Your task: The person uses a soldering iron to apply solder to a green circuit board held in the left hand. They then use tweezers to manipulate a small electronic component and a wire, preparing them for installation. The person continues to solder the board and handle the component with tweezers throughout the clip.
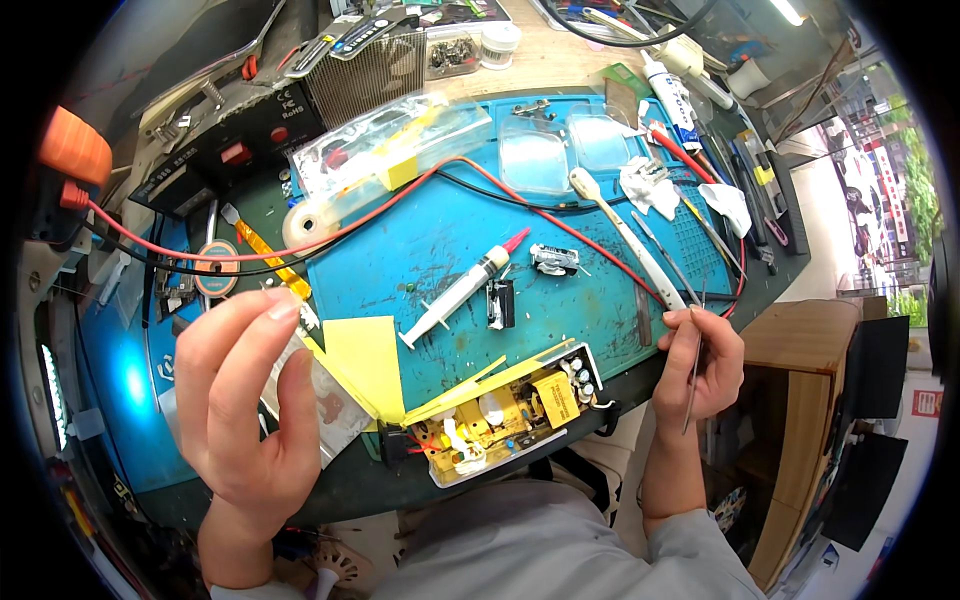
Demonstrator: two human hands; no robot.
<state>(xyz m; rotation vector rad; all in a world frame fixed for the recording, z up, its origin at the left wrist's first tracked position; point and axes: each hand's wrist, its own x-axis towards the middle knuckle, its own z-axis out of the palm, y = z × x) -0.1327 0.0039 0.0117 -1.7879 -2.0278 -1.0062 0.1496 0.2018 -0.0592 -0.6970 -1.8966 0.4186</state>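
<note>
My right hand (pixel 705 365) grips a pair of thin metal tweezers (pixel 692 385), raised at the bench's near right edge. My left hand (pixel 245 400) is lifted on the near left, fingers curled, with a gap between thumb and fingertips and nothing visible in it. Between the hands, an opened power supply board (pixel 510 415) in a shallow metal case lies at the mat's front edge. A yellow sheet (pixel 362 360) folds up beside it. Beyond the board are a syringe (pixel 460 290) with a pink tip and two small black components, one upright (pixel 501 304) and one lying (pixel 555 260).
Red and black test leads (pixel 560 222) cross the blue mat (pixel 420 240). A white toothbrush (pixel 625 240) and slim tools lie right. Clear plastic lids (pixel 533 160), a tape roll (pixel 308 226), a solder spool (pixel 217 268) and a black instrument box (pixel 230 150) stand farther back.
</note>
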